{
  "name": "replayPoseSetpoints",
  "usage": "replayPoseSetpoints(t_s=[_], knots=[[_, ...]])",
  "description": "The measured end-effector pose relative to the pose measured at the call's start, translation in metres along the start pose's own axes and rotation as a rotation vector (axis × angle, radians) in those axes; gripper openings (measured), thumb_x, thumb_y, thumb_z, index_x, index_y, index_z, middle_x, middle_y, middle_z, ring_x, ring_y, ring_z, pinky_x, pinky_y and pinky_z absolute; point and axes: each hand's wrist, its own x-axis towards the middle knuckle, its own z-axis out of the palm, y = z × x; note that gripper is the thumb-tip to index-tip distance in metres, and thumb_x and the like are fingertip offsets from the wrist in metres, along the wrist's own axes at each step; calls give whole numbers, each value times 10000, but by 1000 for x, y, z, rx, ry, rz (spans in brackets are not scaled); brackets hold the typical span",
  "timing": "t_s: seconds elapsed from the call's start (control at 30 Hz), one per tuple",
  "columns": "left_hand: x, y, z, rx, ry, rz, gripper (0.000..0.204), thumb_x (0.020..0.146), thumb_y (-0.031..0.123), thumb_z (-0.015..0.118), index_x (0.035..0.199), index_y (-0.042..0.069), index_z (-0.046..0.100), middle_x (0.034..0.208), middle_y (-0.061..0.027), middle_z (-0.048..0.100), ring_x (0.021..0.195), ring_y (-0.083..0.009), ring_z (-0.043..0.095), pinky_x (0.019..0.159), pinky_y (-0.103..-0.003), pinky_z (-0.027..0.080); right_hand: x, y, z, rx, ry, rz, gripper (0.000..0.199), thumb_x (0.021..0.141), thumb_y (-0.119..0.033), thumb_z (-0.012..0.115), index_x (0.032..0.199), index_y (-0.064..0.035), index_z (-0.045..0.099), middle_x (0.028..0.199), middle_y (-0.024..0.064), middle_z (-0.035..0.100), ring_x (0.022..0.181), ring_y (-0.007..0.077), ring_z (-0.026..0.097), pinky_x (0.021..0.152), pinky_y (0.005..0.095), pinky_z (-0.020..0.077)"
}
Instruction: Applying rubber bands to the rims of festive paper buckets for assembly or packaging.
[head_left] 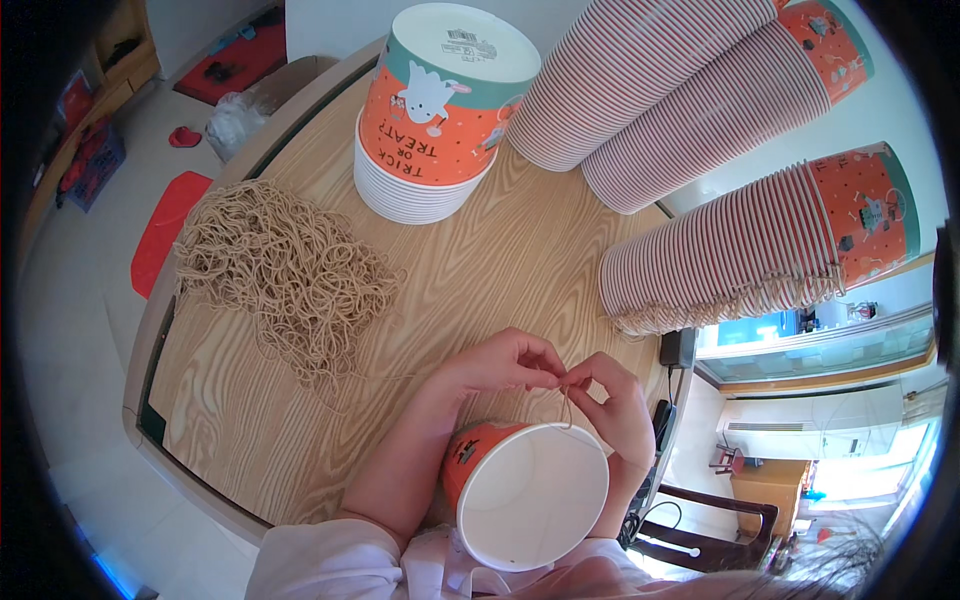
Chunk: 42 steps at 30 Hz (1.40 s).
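Note:
An orange paper bucket (538, 495) with a white inside lies tilted between my forearms, its open mouth toward me. Just beyond its rim, my left hand (508, 360) and my right hand (615, 402) meet fingertip to fingertip. Both pinch a thin tan cord (569, 408), which hangs in a small loop down to the bucket's rim. A strand runs leftward behind my left wrist toward a tangled heap of cord (290, 270) on the table's left side. How the cord joins the rim is too small to make out.
Upside-down buckets (430, 125) stand nested at the far middle of the wooden table (520, 270). Long nested stacks (710, 120) lie at the far right. A nearer stack (730, 235) has cord loops along its lower side. A dark chair (710, 525) stands at right.

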Motion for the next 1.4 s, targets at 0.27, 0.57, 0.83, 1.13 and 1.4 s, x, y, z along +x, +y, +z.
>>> replayPoseSetpoints(t_s=[0.27,0.57,0.83,1.13,1.4], knots=[[2,-4,-1,-19,-32,28,124,823,111,657,905,19,655,754,3,625,678,-61,538,606,-219,433,-1,-6,-2,34,10,-20,181,691,104,657,842,7,629,770,80,597,721,171,594,656,259,468],[2,-4,-2,14,-5,59,130,822,116,659,906,18,643,767,0,621,689,-64,546,605,-221,434,-3,-3,-3,38,-17,-103,169,673,102,673,807,3,644,768,74,602,726,170,594,648,259,465],[0,-9,-2,17,0,-14,151,814,116,675,922,17,640,795,-6,635,693,-65,555,612,-220,443,1,-9,0,40,0,-8,189,684,92,679,843,1,637,771,73,600,712,161,589,636,259,458],[7,-13,0,-1,16,39,125,820,101,659,910,20,629,797,-6,631,718,-61,561,631,-220,448,3,2,2,7,6,-68,168,687,78,689,830,-1,649,767,74,598,713,191,592,635,267,461],[6,-15,0,99,37,77,94,812,58,639,893,15,619,811,-17,633,751,-74,576,647,-230,458,-1,0,-5,92,-130,-127,170,707,62,681,851,-27,663,800,81,595,747,208,607,639,278,481]])
